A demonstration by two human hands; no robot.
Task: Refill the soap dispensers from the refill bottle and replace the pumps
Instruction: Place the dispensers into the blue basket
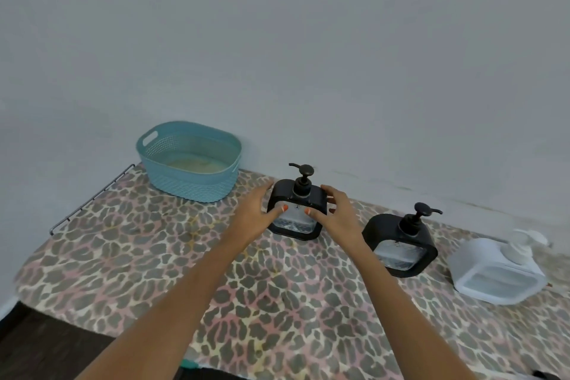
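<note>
At the centre of the frame, on a bench [129,256] covered with a leopard-patterned cloth in grey, pink and cream, stands a black square-framed soap dispenser with a clear ribbed body [296,213] and a black pump on top. Both bare hands are on it. The left hand [256,214] wraps the dispenser's left side, its thumb with an orange-painted nail pressed on the front face; the grip is closed around the frame. The right hand [337,214] holds the right side in the same way, thumb on the front, fingers curled behind the top edge, so its grip is also closed on the dispenser.

To the right of the frame's centre, a second black dispenser of the same shape [401,248] stands with its pump on, apart from the hands. Further right, near the frame's right edge, a white translucent dispenser with a white pump [496,271] stands on the cloth. In the middle left of the frame, a teal woven-pattern plastic basket [189,160] sits against the grey wall [277,40]. A thin metal rail [89,199] runs along the bench's left edge.
</note>
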